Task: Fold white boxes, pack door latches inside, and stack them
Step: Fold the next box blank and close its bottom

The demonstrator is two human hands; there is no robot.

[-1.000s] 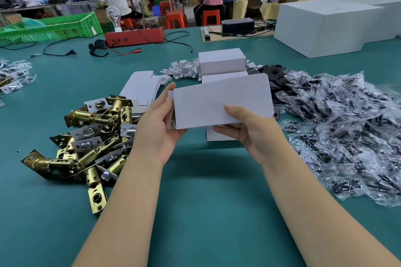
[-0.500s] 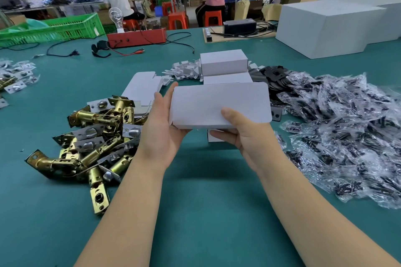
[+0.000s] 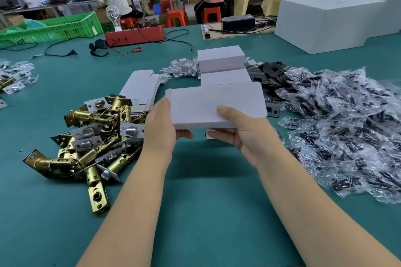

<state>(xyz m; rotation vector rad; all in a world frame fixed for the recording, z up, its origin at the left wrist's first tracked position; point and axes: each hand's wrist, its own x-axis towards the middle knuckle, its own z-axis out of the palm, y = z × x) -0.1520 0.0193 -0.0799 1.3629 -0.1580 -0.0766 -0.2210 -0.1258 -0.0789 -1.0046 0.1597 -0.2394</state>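
Above the green table I hold a white box (image 3: 214, 104), its broad flap facing me. My left hand (image 3: 161, 128) grips its left end, thumb under the bottom edge. My right hand (image 3: 243, 134) grips the lower right part, thumb on the front face and fingers beneath. A heap of brass door latches (image 3: 93, 136) lies to the left of my hands. Flat unfolded box blanks (image 3: 141, 86) lie behind the latches. Two folded white boxes (image 3: 220, 58) are stacked beyond the held box.
Clear bags of black screws (image 3: 347, 128) cover the right side, with black strike plates (image 3: 269, 71) behind them. Small white card pieces (image 3: 182, 67) lie near the stack. A big white carton (image 3: 325, 19), a red tester box (image 3: 134, 37) and a green crate (image 3: 54, 28) stand at the back.
The box has turned in my hands: its flap has come down level and its open left end is no longer visible. My left hand moved onto the box's left end.
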